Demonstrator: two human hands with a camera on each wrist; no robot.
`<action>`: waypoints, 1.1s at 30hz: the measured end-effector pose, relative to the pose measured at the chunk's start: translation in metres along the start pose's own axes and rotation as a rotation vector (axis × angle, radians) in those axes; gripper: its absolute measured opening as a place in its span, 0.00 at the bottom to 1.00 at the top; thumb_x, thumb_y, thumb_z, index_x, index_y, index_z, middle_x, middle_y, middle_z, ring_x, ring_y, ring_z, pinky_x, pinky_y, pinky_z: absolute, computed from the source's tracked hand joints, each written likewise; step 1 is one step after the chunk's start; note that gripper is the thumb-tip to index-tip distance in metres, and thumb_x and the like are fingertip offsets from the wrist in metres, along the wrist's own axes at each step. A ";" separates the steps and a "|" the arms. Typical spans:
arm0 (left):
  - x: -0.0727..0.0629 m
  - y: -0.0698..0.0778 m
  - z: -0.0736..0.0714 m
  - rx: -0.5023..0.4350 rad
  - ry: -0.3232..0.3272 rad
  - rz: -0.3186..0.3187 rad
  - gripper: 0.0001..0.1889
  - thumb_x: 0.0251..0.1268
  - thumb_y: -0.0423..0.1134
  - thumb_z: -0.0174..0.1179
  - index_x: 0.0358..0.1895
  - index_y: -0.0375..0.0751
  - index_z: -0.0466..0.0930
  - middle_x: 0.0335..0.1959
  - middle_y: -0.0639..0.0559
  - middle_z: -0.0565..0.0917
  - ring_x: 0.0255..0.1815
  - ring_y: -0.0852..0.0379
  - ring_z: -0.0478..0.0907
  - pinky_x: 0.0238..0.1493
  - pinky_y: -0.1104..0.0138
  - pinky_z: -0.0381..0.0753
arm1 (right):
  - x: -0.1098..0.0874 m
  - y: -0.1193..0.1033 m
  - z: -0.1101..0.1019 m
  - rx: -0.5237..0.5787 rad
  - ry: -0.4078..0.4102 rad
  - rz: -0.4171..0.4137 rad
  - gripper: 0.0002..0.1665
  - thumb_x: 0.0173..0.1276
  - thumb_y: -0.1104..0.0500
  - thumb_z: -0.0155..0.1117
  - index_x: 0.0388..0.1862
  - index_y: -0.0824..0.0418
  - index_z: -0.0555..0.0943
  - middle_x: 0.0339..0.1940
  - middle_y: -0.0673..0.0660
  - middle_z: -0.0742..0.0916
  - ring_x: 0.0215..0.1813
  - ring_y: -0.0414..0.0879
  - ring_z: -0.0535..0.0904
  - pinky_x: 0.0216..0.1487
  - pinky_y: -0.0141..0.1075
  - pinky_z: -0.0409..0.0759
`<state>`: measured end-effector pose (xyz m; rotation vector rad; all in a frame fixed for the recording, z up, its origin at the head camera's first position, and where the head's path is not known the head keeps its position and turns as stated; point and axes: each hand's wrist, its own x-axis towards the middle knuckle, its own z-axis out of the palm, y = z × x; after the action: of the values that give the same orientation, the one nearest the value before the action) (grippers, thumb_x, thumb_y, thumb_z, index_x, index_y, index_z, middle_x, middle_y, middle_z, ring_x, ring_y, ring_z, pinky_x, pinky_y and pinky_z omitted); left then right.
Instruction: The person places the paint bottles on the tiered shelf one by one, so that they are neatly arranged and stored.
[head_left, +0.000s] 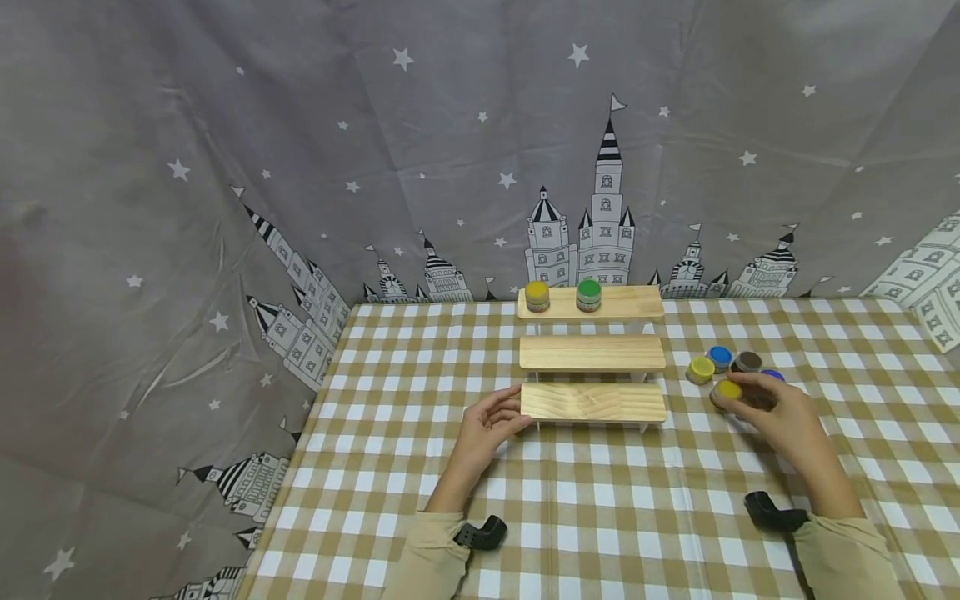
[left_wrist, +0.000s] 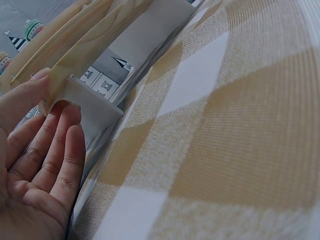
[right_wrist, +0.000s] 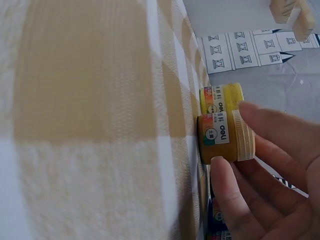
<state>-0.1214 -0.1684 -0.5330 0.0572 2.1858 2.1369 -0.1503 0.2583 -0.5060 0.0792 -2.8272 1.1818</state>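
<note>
A three-step wooden display shelf (head_left: 592,402) stands mid-table on white supports. At the left end of its lowest step, my left hand (head_left: 483,425) pinches the plank, thumb on the front edge and fingers beneath in the left wrist view. To the right of the shelf, my right hand (head_left: 791,425) grips an ochre paint jar (right_wrist: 217,137) between thumb and fingers; the jar is upright, at or very near the cloth. Close behind it are a yellow jar (head_left: 701,370), a blue jar (head_left: 720,358), a dark brown jar (head_left: 747,362) and a partly hidden darker blue jar (head_left: 772,375).
On the top step sit a yellow-lidded jar (head_left: 537,296) at the left and a green jar (head_left: 588,295) near the middle. A brown-and-white checked cloth (head_left: 360,467) covers the table. Behind it hangs a grey curtain (head_left: 450,150) printed with castles and stars.
</note>
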 end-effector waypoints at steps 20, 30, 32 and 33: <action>0.001 -0.001 0.000 -0.009 -0.004 0.006 0.26 0.65 0.34 0.72 0.66 0.48 0.80 0.50 0.42 0.88 0.45 0.59 0.86 0.49 0.72 0.88 | -0.001 -0.001 0.000 -0.032 0.004 0.025 0.30 0.69 0.50 0.75 0.63 0.67 0.82 0.56 0.71 0.87 0.43 0.24 0.73 0.37 0.13 0.71; 0.001 -0.001 0.000 -0.014 -0.007 0.002 0.27 0.64 0.34 0.73 0.67 0.47 0.80 0.48 0.44 0.87 0.45 0.60 0.86 0.49 0.72 0.89 | -0.002 -0.001 0.000 -0.007 0.022 -0.013 0.27 0.69 0.56 0.74 0.62 0.69 0.82 0.54 0.72 0.86 0.40 0.14 0.69 0.35 0.14 0.75; 0.001 -0.001 0.000 -0.013 -0.006 0.001 0.27 0.64 0.34 0.73 0.67 0.47 0.80 0.48 0.44 0.88 0.45 0.60 0.86 0.49 0.72 0.89 | -0.002 -0.001 0.001 -0.006 0.023 -0.014 0.27 0.69 0.56 0.74 0.62 0.69 0.82 0.54 0.72 0.86 0.40 0.14 0.69 0.35 0.13 0.75; 0.001 -0.001 0.000 -0.013 -0.005 0.001 0.27 0.64 0.34 0.72 0.67 0.47 0.80 0.48 0.44 0.88 0.45 0.60 0.86 0.49 0.71 0.89 | -0.002 -0.001 0.001 -0.005 0.023 -0.013 0.27 0.69 0.56 0.74 0.62 0.69 0.82 0.54 0.72 0.86 0.40 0.14 0.69 0.35 0.13 0.75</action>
<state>-0.1222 -0.1684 -0.5342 0.0630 2.1697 2.1487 -0.1482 0.2572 -0.5058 0.0834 -2.8049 1.1656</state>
